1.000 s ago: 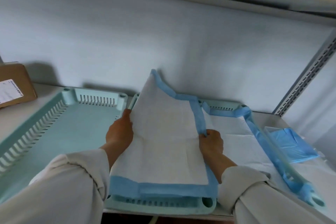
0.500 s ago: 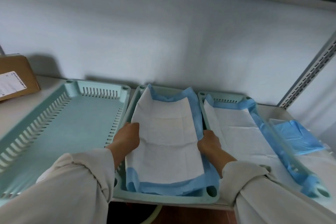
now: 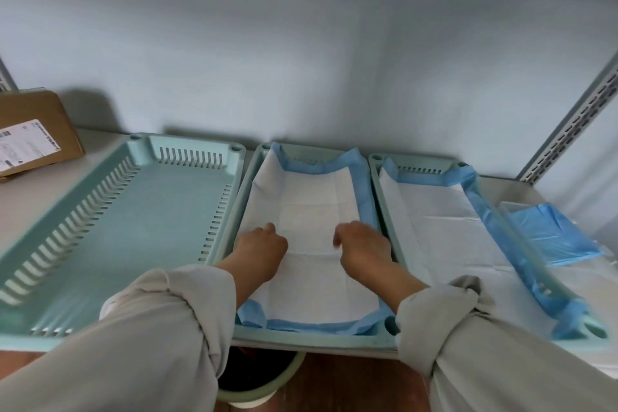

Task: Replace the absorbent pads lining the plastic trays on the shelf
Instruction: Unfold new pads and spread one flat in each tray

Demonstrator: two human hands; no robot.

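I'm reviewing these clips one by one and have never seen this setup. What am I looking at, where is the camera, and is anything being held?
There is no machine: a person wears a camera on the head, looking down at their own arms. On the shelf stand three pale green trays. The left tray is bare; the middle tray and right tray hold white, blue-edged pads. The left hand and right hand rest on the middle pad, seemingly pressing it flat. Whether either has a grip on it is unclear. A cardboard box sits far left, folded blue pads far right.
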